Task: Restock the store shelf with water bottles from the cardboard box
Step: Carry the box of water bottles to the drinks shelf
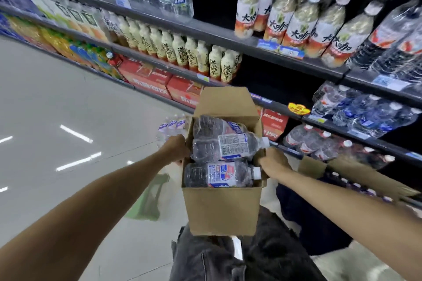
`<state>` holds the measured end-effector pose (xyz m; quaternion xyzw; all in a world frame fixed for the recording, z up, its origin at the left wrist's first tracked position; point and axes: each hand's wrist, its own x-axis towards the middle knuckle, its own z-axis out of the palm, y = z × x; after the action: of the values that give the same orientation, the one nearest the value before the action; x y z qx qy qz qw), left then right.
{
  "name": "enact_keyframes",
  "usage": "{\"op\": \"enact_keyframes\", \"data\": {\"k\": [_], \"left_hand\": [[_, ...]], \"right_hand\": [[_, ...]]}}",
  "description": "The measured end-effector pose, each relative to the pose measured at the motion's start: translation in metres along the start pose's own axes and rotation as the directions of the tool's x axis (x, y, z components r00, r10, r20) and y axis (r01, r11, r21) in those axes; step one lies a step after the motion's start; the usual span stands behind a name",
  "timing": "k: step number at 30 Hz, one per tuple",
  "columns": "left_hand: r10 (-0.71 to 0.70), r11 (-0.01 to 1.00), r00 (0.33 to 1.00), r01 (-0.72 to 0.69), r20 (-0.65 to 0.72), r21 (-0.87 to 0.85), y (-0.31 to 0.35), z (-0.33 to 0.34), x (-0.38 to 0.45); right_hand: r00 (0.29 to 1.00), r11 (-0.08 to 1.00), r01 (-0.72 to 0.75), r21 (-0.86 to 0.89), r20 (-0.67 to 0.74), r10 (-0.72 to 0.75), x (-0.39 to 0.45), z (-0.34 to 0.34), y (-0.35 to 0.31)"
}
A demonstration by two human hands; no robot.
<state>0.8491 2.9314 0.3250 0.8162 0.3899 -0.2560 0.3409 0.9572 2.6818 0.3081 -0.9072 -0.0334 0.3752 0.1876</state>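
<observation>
An open cardboard box is held in front of me, above my legs. Both hands grip it: my left hand on its left wall, my right hand on its right wall. Inside lie several clear water bottles on their sides, one with a white label on top and one with a blue and red label nearer me. The store shelf runs along the right, with a dark gap between the tea bottles and the water bottles.
Three small water bottles stand on the floor left of the box. A green and white bag lies below my left forearm. Another brown cardboard piece rests by the lowest shelf. Red cartons sit on the bottom shelf. Grey floor spreads to the left.
</observation>
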Motion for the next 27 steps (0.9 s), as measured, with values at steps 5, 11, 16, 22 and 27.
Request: {"op": "enact_keyframes", "data": {"k": [5, 11, 16, 22, 27], "left_hand": [[0.065, 0.997, 0.996, -0.068, 0.065, 0.047, 0.034, -0.009, 0.061], [0.151, 0.975, 0.975, -0.174, 0.160, 0.139, 0.071, -0.018, 0.122], [0.227, 0.905, 0.930, -0.311, 0.288, 0.290, 0.093, -0.020, 0.167], [0.284, 0.836, 0.862, -0.437, 0.419, 0.332, 0.111, -0.013, 0.211], [0.298, 0.758, 0.832, -0.504, 0.468, 0.414, 0.114, 0.008, 0.246]], "right_hand": [[0.996, 0.997, -0.067, 0.049, -0.057, 0.070, 0.038, -0.014, -0.006], [0.975, 0.977, -0.170, 0.131, -0.118, 0.186, 0.064, -0.020, -0.012], [0.924, 0.928, -0.285, 0.242, -0.188, 0.333, 0.072, 0.000, -0.013], [0.838, 0.823, -0.444, 0.354, -0.160, 0.521, 0.088, 0.030, -0.014], [0.816, 0.773, -0.485, 0.408, -0.106, 0.568, 0.119, 0.059, -0.005]]}}
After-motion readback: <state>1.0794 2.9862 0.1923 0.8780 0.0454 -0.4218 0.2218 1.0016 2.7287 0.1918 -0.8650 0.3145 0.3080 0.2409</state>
